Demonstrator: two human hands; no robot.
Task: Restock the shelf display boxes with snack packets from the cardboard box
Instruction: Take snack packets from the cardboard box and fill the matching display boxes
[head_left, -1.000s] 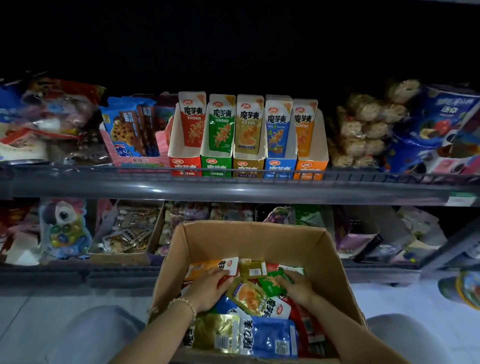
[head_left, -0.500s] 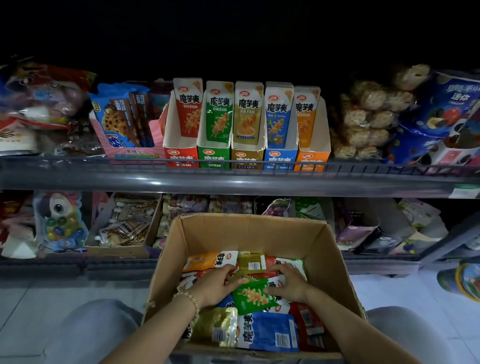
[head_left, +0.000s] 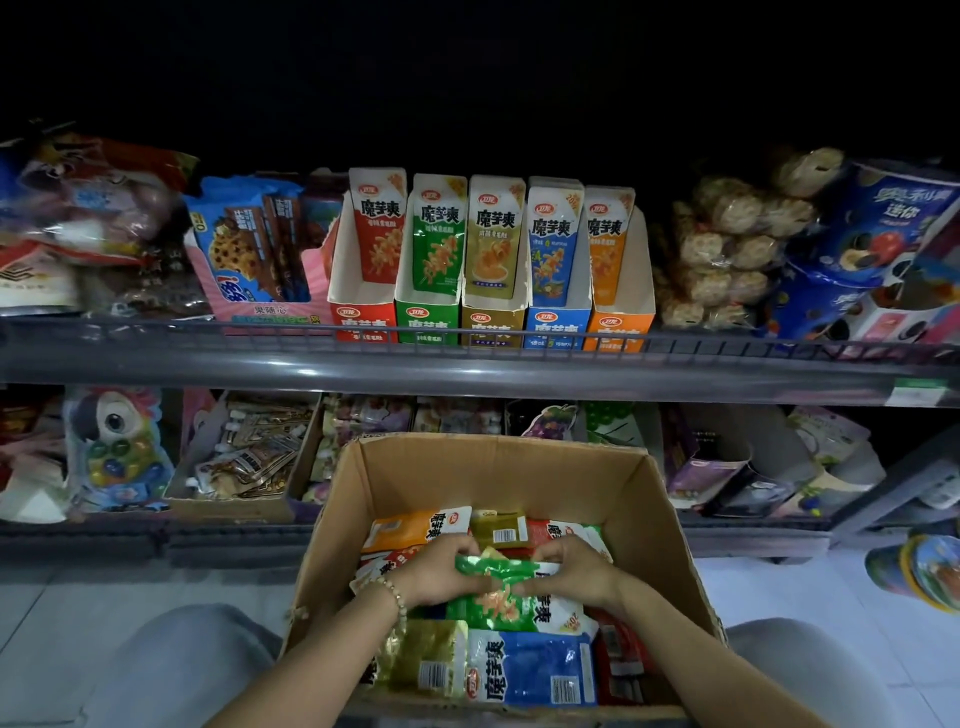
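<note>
Seemingly, from the head view, both hands are closed on one green packet (head_left: 498, 587): the left hand (head_left: 436, 574) pinches its left end, the right hand (head_left: 574, 571) its right, low inside the cardboard box (head_left: 498, 467) atop loose packets. Risks: the slick foil may slip on the lift, or drag neighbouring packets out. In dim light it could land beside the green display box (head_left: 428, 291), in the wrong colour.

Dim overall, top black; glare on shelf rail (head_left: 467, 371); edges bowed, soft.
</note>
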